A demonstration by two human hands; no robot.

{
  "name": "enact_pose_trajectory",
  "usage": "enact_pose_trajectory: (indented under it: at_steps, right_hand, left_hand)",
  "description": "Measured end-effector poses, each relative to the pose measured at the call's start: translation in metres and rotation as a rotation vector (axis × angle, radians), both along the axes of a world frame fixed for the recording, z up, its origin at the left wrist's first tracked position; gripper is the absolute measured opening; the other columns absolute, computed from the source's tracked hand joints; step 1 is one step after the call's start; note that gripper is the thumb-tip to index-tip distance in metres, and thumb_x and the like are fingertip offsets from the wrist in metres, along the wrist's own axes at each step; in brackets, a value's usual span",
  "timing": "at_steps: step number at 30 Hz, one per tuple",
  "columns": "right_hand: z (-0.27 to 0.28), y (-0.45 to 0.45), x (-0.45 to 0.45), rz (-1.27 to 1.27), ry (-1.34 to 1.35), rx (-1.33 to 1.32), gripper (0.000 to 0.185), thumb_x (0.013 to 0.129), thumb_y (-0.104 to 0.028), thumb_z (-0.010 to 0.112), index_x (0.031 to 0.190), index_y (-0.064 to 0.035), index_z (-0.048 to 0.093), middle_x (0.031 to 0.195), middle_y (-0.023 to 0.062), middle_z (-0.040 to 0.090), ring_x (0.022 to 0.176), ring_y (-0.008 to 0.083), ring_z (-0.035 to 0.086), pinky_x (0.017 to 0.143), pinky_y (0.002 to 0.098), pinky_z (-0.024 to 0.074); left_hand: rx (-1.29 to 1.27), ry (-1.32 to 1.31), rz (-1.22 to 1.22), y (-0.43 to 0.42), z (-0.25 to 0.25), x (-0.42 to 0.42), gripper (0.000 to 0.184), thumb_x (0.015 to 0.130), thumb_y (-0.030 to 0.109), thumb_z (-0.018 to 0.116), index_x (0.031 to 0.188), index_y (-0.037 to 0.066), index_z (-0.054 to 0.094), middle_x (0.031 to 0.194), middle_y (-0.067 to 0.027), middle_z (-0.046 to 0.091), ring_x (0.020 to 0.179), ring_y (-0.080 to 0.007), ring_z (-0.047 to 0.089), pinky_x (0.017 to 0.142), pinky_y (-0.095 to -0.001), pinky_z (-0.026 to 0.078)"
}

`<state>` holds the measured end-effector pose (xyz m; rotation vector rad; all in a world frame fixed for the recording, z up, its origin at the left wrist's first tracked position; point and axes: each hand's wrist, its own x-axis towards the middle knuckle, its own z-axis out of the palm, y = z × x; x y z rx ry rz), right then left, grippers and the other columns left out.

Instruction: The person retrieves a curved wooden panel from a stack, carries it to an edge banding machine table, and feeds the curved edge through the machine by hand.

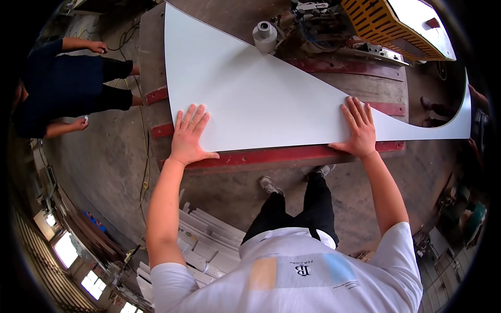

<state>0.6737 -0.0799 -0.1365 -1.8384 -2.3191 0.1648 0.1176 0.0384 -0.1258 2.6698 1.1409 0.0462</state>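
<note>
A large white panel (245, 104) with a curved far edge lies across a worn table with red strips (250, 156). My left hand (189, 136) rests flat on the panel's near left corner, fingers spread and thumb out along the near edge. Farther right, my right hand (358, 128) presses flat on the same panel near its front edge, thumb pointing left. Neither hand grips anything. Against the panel's far edge stands a pale cylindrical machine part (265, 37); whether it touches the panel I cannot tell.
A machine with a yellow slotted housing (389, 26) stands behind the table. One person in dark clothes (68, 78) is at the left; another person's hand (477, 96) is at the panel's right end. Pale boards (203, 245) lie below left. Cables (143, 130) cross the floor.
</note>
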Motion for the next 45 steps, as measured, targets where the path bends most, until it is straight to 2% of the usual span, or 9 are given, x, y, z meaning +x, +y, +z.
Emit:
enact_pose_trajectory:
  at_steps: [5,14,21,24,30,33,37,40,45]
  right_hand:
    - [-0.001,0.005,-0.011,0.004,-0.011,-0.015,0.116,0.070,-0.079,0.080,0.157,-0.0070,0.054,0.170,0.0163,0.046,0.161,0.0360,0.037,0.134,0.0585,0.0219]
    - [0.005,0.017,-0.039,-0.044,0.009,-0.030,0.118,0.064,-0.072,0.088,0.160,-0.0132,0.052,0.172,0.0118,0.043,0.161,0.0313,0.037,0.134,0.0578,0.0234]
    - [-0.001,0.024,-0.053,-0.054,0.036,-0.023,0.120,0.066,-0.075,0.086,0.161,-0.0128,0.049,0.173,0.0119,0.042,0.162,0.0314,0.036,0.134,0.0570,0.0235]
    - [-0.001,0.028,-0.060,-0.058,0.033,-0.021,0.119,0.067,-0.076,0.084,0.162,-0.0133,0.049,0.174,0.0118,0.041,0.162,0.0312,0.035,0.134,0.0568,0.0233]
    - [-0.001,0.036,-0.075,-0.080,0.033,-0.029,0.120,0.069,-0.078,0.083,0.164,-0.0150,0.046,0.175,0.0105,0.039,0.163,0.0293,0.033,0.135,0.0561,0.0221]
    - [0.000,0.037,-0.084,-0.102,0.036,-0.028,0.120,0.069,-0.079,0.082,0.165,-0.0158,0.046,0.175,0.0086,0.039,0.163,0.0275,0.033,0.135,0.0551,0.0216]
    - [-0.002,0.041,-0.091,-0.109,0.052,0.000,0.119,0.070,-0.079,0.082,0.164,-0.0159,0.047,0.175,0.0079,0.039,0.164,0.0264,0.032,0.136,0.0541,0.0211]
    - [-0.005,0.044,-0.099,-0.119,0.069,0.010,0.118,0.070,-0.079,0.081,0.164,-0.0158,0.048,0.175,0.0077,0.039,0.164,0.0257,0.032,0.136,0.0538,0.0204]
    - [-0.003,0.052,-0.108,-0.120,0.063,-0.001,0.119,0.070,-0.080,0.081,0.164,-0.0139,0.049,0.175,0.0075,0.040,0.164,0.0251,0.031,0.136,0.0534,0.0195]
  left_hand:
    - [-0.001,0.005,-0.011,0.013,0.000,-0.010,0.135,0.054,0.071,0.093,0.165,0.013,0.044,0.178,-0.0067,0.033,0.167,-0.0319,0.023,0.135,-0.0610,0.014]
    - [-0.028,0.033,-0.019,0.038,0.003,-0.029,0.137,0.052,0.061,0.099,0.166,0.014,0.039,0.179,-0.0088,0.030,0.167,-0.0324,0.021,0.137,-0.0593,0.012]
    - [-0.053,0.051,-0.035,0.058,0.003,-0.041,0.141,0.051,0.056,0.101,0.167,0.014,0.032,0.180,-0.0098,0.026,0.168,-0.0334,0.018,0.137,-0.0589,0.009]
    - [-0.050,0.072,-0.045,0.067,0.002,-0.049,0.140,0.055,0.065,0.098,0.168,0.015,0.031,0.180,-0.0059,0.025,0.168,-0.0312,0.015,0.137,-0.0595,0.010]
    - [-0.064,0.107,-0.053,0.083,0.007,-0.059,0.141,0.056,0.065,0.098,0.169,0.016,0.028,0.182,-0.0051,0.020,0.169,-0.0311,0.011,0.138,-0.0594,0.008]
    - [-0.053,0.177,-0.055,0.087,0.012,-0.061,0.145,0.058,0.066,0.097,0.171,0.012,0.024,0.182,-0.0099,0.016,0.169,-0.0322,0.010,0.137,-0.0590,0.008]
    - [-0.052,0.183,-0.037,0.060,0.016,-0.009,0.149,0.064,0.075,0.090,0.172,0.000,0.019,0.180,-0.0213,0.018,0.169,-0.0349,0.013,0.136,-0.0597,0.010]
    - [0.013,0.112,-0.069,0.005,0.003,0.100,0.129,0.080,0.088,0.068,0.166,-0.002,0.037,0.178,-0.0193,0.028,0.168,-0.0335,0.018,0.135,-0.0594,0.013]
    - [0.243,0.077,-0.005,0.008,-0.025,0.175,0.120,0.084,0.087,0.061,0.159,-0.005,0.044,0.174,-0.0233,0.033,0.164,-0.0377,0.028,0.132,-0.0629,0.020]
